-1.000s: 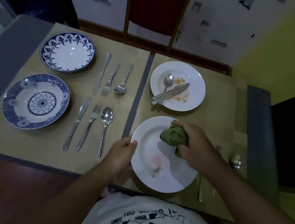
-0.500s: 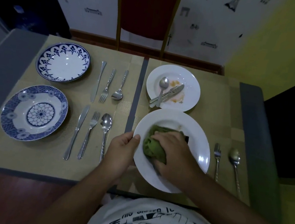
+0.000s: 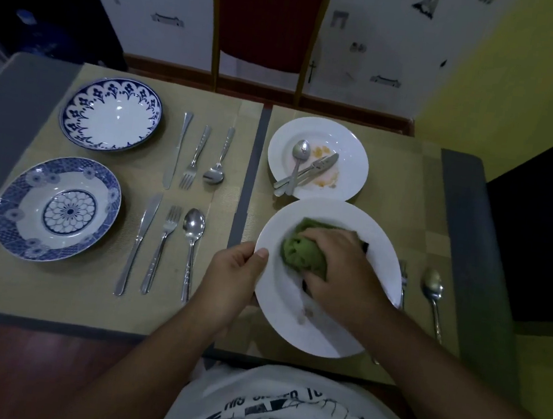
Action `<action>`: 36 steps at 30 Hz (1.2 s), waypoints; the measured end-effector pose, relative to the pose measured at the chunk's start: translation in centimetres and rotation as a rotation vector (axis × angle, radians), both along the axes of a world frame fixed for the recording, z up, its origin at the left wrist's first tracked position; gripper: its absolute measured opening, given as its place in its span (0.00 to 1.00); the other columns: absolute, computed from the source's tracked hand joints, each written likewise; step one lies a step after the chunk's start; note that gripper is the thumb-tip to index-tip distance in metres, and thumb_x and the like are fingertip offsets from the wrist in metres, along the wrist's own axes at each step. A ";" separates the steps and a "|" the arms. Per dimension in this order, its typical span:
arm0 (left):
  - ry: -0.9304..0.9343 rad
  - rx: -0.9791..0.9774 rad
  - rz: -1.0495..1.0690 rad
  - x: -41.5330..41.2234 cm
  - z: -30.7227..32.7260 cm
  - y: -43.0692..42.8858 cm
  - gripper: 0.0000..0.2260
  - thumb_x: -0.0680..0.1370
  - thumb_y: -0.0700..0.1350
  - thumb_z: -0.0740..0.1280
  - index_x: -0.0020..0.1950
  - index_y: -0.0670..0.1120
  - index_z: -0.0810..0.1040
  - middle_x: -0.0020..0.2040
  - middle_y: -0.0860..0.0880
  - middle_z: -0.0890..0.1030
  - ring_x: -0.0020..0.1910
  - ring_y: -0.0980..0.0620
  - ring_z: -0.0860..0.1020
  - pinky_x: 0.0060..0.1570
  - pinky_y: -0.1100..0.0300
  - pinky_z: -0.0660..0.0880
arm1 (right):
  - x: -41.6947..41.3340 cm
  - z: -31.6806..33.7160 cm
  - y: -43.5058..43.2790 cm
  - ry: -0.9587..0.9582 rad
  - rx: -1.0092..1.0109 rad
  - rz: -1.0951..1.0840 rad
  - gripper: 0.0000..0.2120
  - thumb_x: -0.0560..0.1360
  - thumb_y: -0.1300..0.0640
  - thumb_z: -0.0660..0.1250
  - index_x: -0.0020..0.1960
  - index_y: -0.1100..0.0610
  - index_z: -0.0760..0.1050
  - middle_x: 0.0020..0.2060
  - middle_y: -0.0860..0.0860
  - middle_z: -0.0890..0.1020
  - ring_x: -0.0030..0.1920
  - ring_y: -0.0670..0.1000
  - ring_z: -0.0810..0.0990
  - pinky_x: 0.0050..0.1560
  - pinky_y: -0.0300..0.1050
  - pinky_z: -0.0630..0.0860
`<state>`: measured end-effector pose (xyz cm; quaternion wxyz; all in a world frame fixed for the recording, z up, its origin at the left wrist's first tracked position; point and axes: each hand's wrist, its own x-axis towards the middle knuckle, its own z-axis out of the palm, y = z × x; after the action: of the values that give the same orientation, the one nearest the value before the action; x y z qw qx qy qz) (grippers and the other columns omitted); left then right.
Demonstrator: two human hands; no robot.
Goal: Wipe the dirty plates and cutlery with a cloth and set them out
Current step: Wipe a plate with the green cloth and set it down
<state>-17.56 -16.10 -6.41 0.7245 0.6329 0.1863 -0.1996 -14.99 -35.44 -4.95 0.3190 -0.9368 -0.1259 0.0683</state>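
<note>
Grey table (image 3: 465, 231) carries two tan placemats side by side, the left mat (image 3: 35, 288) and the right mat (image 3: 405, 189). A red chair (image 3: 266, 18) stands at the far side.

On the right mat, nearest the person, is the large white plate (image 3: 379, 243). Its far rim overlaps the smaller dirty white plate (image 3: 352, 156) in view. That one has orange smears.

The left mat holds two blue-patterned plates, the far one (image 3: 112, 114) and the near one (image 3: 58, 208), well apart from the white ones.

Left hand (image 3: 232, 280) grips the large plate's left rim with the thumb on top. Right hand (image 3: 340, 268) is curled over a bunched green cloth (image 3: 298, 249), pressing it into the plate's well. A faint residue (image 3: 304, 312) shows on the plate near the wrist.

Cutlery:
- Two knife-fork-spoon rows lie right of the blue plates, the far set (image 3: 199, 152) and the near set (image 3: 164, 244).
- A crossed spoon (image 3: 300, 151) and knife (image 3: 325, 161) sit on the dirty plate.
- A fork (image 3: 403, 282) and a lone spoon (image 3: 432, 285) lie right of the large plate.
</note>
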 end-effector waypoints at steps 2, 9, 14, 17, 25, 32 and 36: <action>0.020 -0.024 0.010 0.4 0.4 0.3 0.12 0.85 0.47 0.62 0.54 0.48 0.85 0.49 0.41 0.87 0.45 0.42 0.86 0.39 0.49 0.83 | -0.3 0.4 0.4 0.008 -0.013 0.206 0.24 0.65 0.53 0.67 0.61 0.46 0.73 0.57 0.43 0.77 0.60 0.46 0.70 0.62 0.44 0.66; 0.085 0.000 -0.026 0.8 0.5 1.1 0.13 0.84 0.49 0.62 0.54 0.48 0.86 0.47 0.42 0.87 0.42 0.45 0.86 0.35 0.55 0.80 | -2.3 1.9 -1.7 0.263 0.077 0.391 0.27 0.72 0.47 0.60 0.71 0.41 0.66 0.69 0.39 0.68 0.71 0.40 0.60 0.70 0.41 0.59; 0.122 -0.043 0.029 0.5 0.4 0.4 0.13 0.84 0.48 0.62 0.53 0.47 0.86 0.47 0.42 0.87 0.41 0.47 0.85 0.35 0.56 0.80 | -1.4 1.7 -3.4 0.206 -0.110 0.553 0.30 0.75 0.49 0.68 0.74 0.37 0.61 0.75 0.38 0.61 0.75 0.41 0.54 0.74 0.43 0.53; 0.132 -0.026 0.021 0.3 0.5 -0.2 0.13 0.85 0.47 0.62 0.56 0.45 0.85 0.49 0.41 0.87 0.43 0.45 0.85 0.37 0.54 0.80 | -1.7 0.7 -2.5 -0.017 -0.197 0.594 0.26 0.72 0.44 0.70 0.70 0.41 0.70 0.69 0.40 0.72 0.67 0.49 0.68 0.66 0.49 0.65; 0.071 -0.017 0.096 0.9 1.7 -0.5 0.13 0.85 0.45 0.61 0.51 0.45 0.85 0.43 0.44 0.87 0.37 0.51 0.84 0.31 0.60 0.78 | 0.5 0.0 -3.3 -0.112 -0.169 0.169 0.25 0.71 0.46 0.66 0.68 0.46 0.70 0.62 0.45 0.74 0.66 0.51 0.68 0.67 0.55 0.64; 0.057 0.006 0.074 0.8 1.6 -1.9 0.13 0.85 0.46 0.62 0.50 0.42 0.85 0.45 0.38 0.86 0.36 0.47 0.83 0.28 0.59 0.77 | -1.6 -0.3 -0.8 0.010 -0.045 0.147 0.29 0.71 0.44 0.65 0.70 0.49 0.67 0.67 0.47 0.72 0.70 0.48 0.64 0.71 0.51 0.61; 0.109 -0.009 0.090 1.2 1.7 -1.0 0.13 0.84 0.45 0.62 0.52 0.42 0.85 0.47 0.39 0.87 0.41 0.44 0.84 0.32 0.55 0.81 | -1.6 0.8 -1.6 0.077 -0.034 0.448 0.24 0.65 0.48 0.67 0.61 0.46 0.74 0.56 0.42 0.77 0.60 0.44 0.71 0.63 0.44 0.68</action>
<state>-16.37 -17.06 -4.75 0.7243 0.6090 0.2526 -0.2017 -16.55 -37.03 -4.14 0.2846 -0.8874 -0.3174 0.1755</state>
